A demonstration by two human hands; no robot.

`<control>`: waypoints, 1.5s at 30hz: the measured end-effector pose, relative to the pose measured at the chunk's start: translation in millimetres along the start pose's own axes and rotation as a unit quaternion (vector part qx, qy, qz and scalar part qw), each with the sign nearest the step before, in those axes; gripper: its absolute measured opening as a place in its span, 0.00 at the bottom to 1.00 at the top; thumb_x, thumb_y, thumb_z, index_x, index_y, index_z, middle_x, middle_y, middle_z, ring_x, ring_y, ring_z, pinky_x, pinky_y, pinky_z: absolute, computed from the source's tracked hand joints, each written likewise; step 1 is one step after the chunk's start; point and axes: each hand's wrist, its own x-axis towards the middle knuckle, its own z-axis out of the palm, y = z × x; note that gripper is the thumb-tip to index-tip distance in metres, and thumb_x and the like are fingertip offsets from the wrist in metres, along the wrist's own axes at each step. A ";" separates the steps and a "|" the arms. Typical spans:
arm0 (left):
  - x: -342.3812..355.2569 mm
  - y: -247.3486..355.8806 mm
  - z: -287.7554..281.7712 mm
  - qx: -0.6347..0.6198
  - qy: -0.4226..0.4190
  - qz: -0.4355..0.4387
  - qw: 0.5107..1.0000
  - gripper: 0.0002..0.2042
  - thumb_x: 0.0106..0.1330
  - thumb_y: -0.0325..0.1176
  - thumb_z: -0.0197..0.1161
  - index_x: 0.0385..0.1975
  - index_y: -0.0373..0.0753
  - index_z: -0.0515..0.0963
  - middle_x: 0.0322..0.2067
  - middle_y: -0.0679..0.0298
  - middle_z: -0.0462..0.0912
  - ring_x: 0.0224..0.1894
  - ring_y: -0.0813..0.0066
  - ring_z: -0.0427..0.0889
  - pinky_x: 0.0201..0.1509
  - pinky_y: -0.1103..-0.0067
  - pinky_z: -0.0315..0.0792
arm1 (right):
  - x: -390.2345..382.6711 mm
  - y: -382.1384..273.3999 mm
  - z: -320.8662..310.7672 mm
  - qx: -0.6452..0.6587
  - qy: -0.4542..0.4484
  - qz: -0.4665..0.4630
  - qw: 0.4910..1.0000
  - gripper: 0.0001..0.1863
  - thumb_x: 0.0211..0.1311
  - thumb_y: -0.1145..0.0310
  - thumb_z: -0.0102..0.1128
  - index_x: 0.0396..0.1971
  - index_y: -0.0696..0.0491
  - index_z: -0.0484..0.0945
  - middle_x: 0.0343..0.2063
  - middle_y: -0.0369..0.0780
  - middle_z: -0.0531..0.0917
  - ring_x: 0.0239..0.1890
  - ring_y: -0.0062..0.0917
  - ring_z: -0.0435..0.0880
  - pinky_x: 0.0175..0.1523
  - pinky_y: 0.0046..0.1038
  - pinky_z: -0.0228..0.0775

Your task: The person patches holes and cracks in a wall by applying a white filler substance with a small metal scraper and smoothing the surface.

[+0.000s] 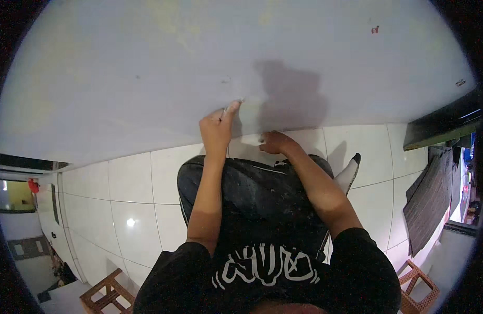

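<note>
My left hand (216, 123) is closed on a small, thin, pale tool (224, 113) against the pale, patchy wall (147, 78). My right hand (275, 142) is curled low in front of the wall, just above the tiled floor. Something small and light shows at its fingertips, too small to make out. My legs in dark trousers are folded beneath my forearms, and a foot in a white and black sock (347, 175) sticks out to the right.
A dark mat (427, 199) lies by a doorway at the right. Woven brown stools (105, 293) stand at the lower left and lower right. A dark-edged opening (14, 196) shows at the far left. White tiles (129, 178) run along the wall.
</note>
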 end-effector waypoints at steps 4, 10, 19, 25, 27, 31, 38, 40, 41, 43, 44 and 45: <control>-12.5 5.5 12.0 -0.042 0.024 0.041 0.998 0.26 0.63 0.44 0.68 0.13 0.28 0.68 0.12 0.69 0.55 0.18 0.82 0.54 0.20 0.77 0.52 | -2.1 5.9 0.8 0.018 -0.011 0.028 0.999 0.27 0.61 0.50 0.57 0.54 0.54 0.78 0.53 0.50 0.79 0.57 0.45 0.76 0.62 0.41 0.67; -8.9 -2.0 13.0 0.041 0.024 0.032 0.998 0.28 0.63 0.45 0.67 0.12 0.28 0.66 0.11 0.65 0.53 0.18 0.81 0.53 0.20 0.75 0.51 | -4.1 -2.4 -3.8 -0.001 -0.016 0.026 1.000 0.27 0.61 0.51 0.58 0.53 0.55 0.78 0.53 0.50 0.79 0.56 0.44 0.77 0.62 0.42 0.67; -12.8 7.3 23.4 0.018 0.046 0.072 0.996 0.30 0.63 0.49 0.67 0.11 0.29 0.65 0.10 0.61 0.55 0.17 0.79 0.52 0.19 0.73 0.52 | 0.4 4.0 0.9 0.016 0.000 0.017 1.000 0.28 0.60 0.52 0.60 0.55 0.55 0.76 0.52 0.51 0.80 0.56 0.44 0.77 0.60 0.41 0.68; -12.4 6.3 25.4 0.008 0.038 0.060 0.997 0.29 0.63 0.45 0.68 0.10 0.30 0.64 0.11 0.67 0.53 0.18 0.81 0.52 0.19 0.74 0.50 | 5.1 15.6 9.8 0.029 0.037 0.000 0.999 0.29 0.59 0.50 0.59 0.54 0.56 0.76 0.51 0.50 0.80 0.56 0.44 0.76 0.61 0.42 0.67; -10.6 9.0 24.0 0.013 0.027 0.054 0.998 0.28 0.63 0.44 0.68 0.10 0.30 0.64 0.11 0.67 0.52 0.18 0.81 0.51 0.19 0.74 0.49 | 9.1 17.8 12.9 0.029 0.020 0.001 0.999 0.29 0.59 0.50 0.59 0.53 0.56 0.77 0.52 0.50 0.80 0.56 0.45 0.76 0.61 0.42 0.67; -11.8 -9.2 32.7 0.000 0.007 0.047 0.999 0.27 0.64 0.43 0.67 0.12 0.30 0.65 0.12 0.70 0.56 0.19 0.82 0.55 0.21 0.75 0.51 | 11.3 13.4 9.6 0.005 0.010 0.008 1.000 0.30 0.58 0.49 0.59 0.52 0.58 0.78 0.52 0.52 0.79 0.57 0.44 0.76 0.61 0.41 0.67; -3.8 9.4 26.6 -0.024 0.037 0.043 0.998 0.29 0.63 0.45 0.67 0.11 0.29 0.64 0.10 0.67 0.54 0.18 0.81 0.52 0.19 0.73 0.51 | 9.6 13.1 2.8 0.031 -0.005 0.015 0.999 0.30 0.57 0.49 0.60 0.53 0.57 0.78 0.54 0.52 0.78 0.57 0.45 0.75 0.63 0.41 0.65; -9.6 -2.2 29.0 0.022 0.008 0.045 0.999 0.29 0.63 0.45 0.67 0.11 0.29 0.63 0.11 0.67 0.53 0.18 0.82 0.53 0.19 0.74 0.51 | 7.7 10.1 5.1 0.038 -0.026 0.050 0.998 0.30 0.57 0.49 0.60 0.52 0.58 0.78 0.52 0.52 0.79 0.56 0.45 0.77 0.61 0.41 0.67; -10.0 0.4 29.0 0.024 0.008 0.047 0.999 0.29 0.63 0.45 0.67 0.11 0.29 0.63 0.11 0.67 0.53 0.18 0.82 0.53 0.19 0.74 0.51 | 8.3 11.9 6.1 0.040 -0.024 0.049 0.998 0.30 0.57 0.49 0.60 0.52 0.58 0.78 0.52 0.52 0.79 0.56 0.45 0.77 0.61 0.41 0.67; -12.0 7.9 26.9 0.035 0.023 0.056 0.998 0.29 0.63 0.46 0.68 0.12 0.28 0.64 0.11 0.64 0.53 0.18 0.81 0.53 0.19 0.73 0.51 | 8.2 15.2 11.8 0.023 0.027 0.006 0.999 0.30 0.56 0.51 0.61 0.51 0.59 0.78 0.49 0.53 0.81 0.53 0.45 0.79 0.60 0.41 0.68; -13.3 11.3 26.1 0.039 0.029 0.058 0.997 0.29 0.63 0.46 0.68 0.12 0.28 0.65 0.11 0.62 0.53 0.18 0.80 0.53 0.19 0.73 0.51 | 8.3 18.8 13.3 0.025 0.025 0.010 0.999 0.30 0.56 0.51 0.61 0.51 0.59 0.78 0.49 0.53 0.81 0.53 0.45 0.79 0.60 0.41 0.68; -11.5 12.9 26.2 0.038 0.025 0.056 0.997 0.29 0.63 0.46 0.68 0.12 0.28 0.65 0.11 0.62 0.53 0.18 0.80 0.53 0.19 0.73 0.51 | 9.3 23.5 12.9 0.035 0.028 0.004 0.999 0.29 0.56 0.52 0.60 0.51 0.59 0.78 0.49 0.53 0.81 0.52 0.45 0.79 0.59 0.40 0.69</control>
